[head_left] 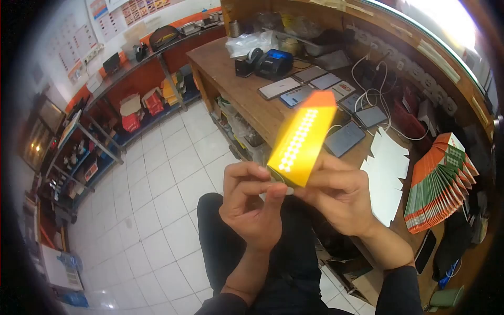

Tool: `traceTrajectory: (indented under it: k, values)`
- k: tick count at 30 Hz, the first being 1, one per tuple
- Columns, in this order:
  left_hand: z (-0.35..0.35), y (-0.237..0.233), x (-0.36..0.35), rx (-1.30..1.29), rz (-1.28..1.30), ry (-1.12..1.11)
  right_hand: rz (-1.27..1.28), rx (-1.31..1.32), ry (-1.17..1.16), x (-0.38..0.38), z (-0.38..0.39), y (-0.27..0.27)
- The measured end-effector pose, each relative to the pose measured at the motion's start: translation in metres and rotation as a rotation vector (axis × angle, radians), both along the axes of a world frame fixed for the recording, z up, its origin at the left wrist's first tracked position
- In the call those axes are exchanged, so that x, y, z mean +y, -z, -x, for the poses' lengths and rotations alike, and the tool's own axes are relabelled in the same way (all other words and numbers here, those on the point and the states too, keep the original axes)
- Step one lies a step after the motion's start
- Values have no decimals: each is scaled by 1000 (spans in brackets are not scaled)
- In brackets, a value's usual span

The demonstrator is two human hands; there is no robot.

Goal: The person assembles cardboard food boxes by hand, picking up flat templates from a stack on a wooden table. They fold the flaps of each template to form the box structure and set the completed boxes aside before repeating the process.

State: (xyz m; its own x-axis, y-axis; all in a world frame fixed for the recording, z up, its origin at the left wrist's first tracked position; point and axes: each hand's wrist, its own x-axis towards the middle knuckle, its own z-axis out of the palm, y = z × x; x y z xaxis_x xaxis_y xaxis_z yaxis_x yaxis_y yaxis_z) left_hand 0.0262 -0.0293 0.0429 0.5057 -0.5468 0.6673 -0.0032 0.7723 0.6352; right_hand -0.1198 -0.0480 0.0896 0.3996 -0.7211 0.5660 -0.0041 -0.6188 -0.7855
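**Yellow carton held by its lower end between two hands, above the lap**

The yellow carton [304, 139], orange at its raised end and marked with a white pattern, is held tilted in front of the table [210, 52], above the dark-clad knees [212, 231]. Its lower end is gripped by the left hand [254, 210], with thumb and fingers nearly closed at the corner and a small pale piece showing beside the thumb tip. The opposite lower edge is gripped by the right hand [341, 197], narrowly closed; its exact finger contact is partly hidden.

As the upper end is left unsupported, the carton could be tipped or dropped to the floor [157, 194] if either pinch were loosened. The thin card could be creased or torn if the lower edge were pressed too hard or pulled unevenly.

Beyond the carton, a grey phone [345, 139] is laid on the table among other phones, near white cables [388, 97]. Notched white card [386, 173] is set beside a fanned stack of orange-and-green cartons [438, 186], which could be disarranged if brushed by the right forearm.
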Motion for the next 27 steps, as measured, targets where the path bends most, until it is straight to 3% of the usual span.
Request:
traceTrajectory:
  k: [2, 4, 5, 7, 9, 11, 13, 18, 19, 20, 26, 27]
  values:
    - [-1, 1, 5, 26, 1, -5, -20, 9, -45, 4, 2, -2]
    - [-4, 1, 12, -1, -16, -11, -343, -34, -113, 10, 6, -5]
    - [-4, -1, 14, 4, -19, -16, -346, -29, -117, 13, 3, -7]
    - [-6, -4, 17, 36, 7, 28, -474, -320, -229, 17, -4, -10]
    - [-7, -5, 19, 52, 20, 59, -381, -187, -204, 16, 1, -5]
    - [-9, -5, 20, 68, 34, 96, -124, 55, -31, 15, 0, -8]
    - [-15, -5, 20, 135, 26, 252, -128, 39, -59, 15, 0, -5]
    - [-24, 0, 17, 171, -11, 400, -67, 50, -85, 14, -5, -5]
    - [-25, 0, 16, 191, -32, 448, -136, -81, -131, 13, -8, 2]
    - [-25, 1, 16, 192, -33, 447, -205, -213, -177, 12, -9, 7]
    - [-29, 7, 10, 213, -102, 419, -303, -219, -176, 7, -12, 17]
    - [-32, 7, 10, 123, -116, 372, -306, -217, -178, 8, -12, 17]
